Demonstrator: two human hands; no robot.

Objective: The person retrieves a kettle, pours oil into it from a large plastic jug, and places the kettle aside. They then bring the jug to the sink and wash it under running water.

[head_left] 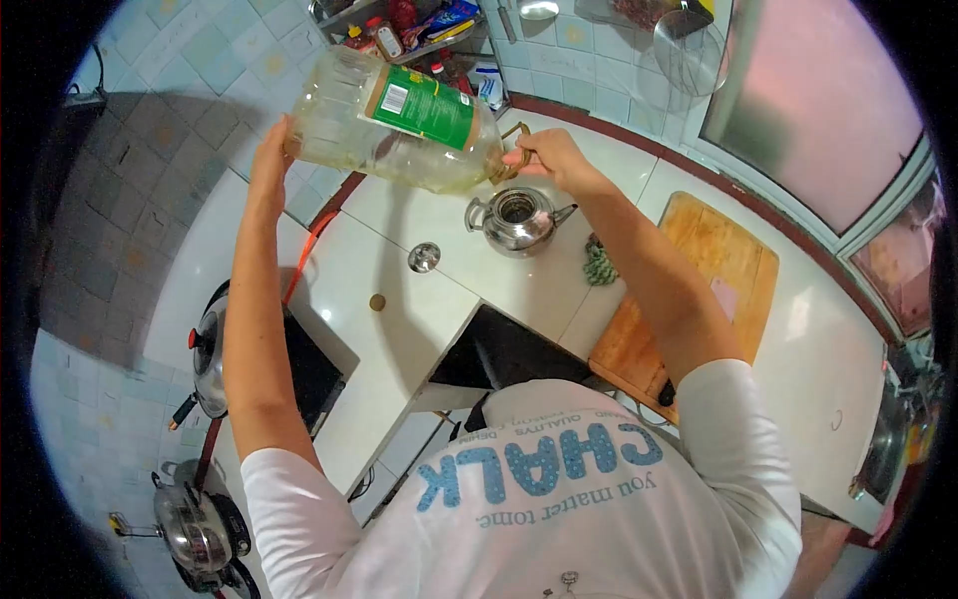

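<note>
A large clear plastic oil jug (339, 110) with a green label is held tilted on its side, its neck toward the right. My left hand (270, 150) supports its base, the fingers partly hidden behind it. My right hand (549, 157) is closed on the handle at the neck. Below the neck, a small metal pot (519, 228) with a spout and a side handle stands uncovered on the white counter. To its left lies a shiny metal lid (424, 258). A small brownish round cap (377, 301) rests nearer to me. I cannot make out any oil stream.
Right of the pot are a green scrubber (600, 262) and a wooden cutting board (733, 250). A lidded pan (208, 354) sits on the left by my forearm. A rack with bottles and packets (409, 30) stands at the back, and a window (813, 100) is at right.
</note>
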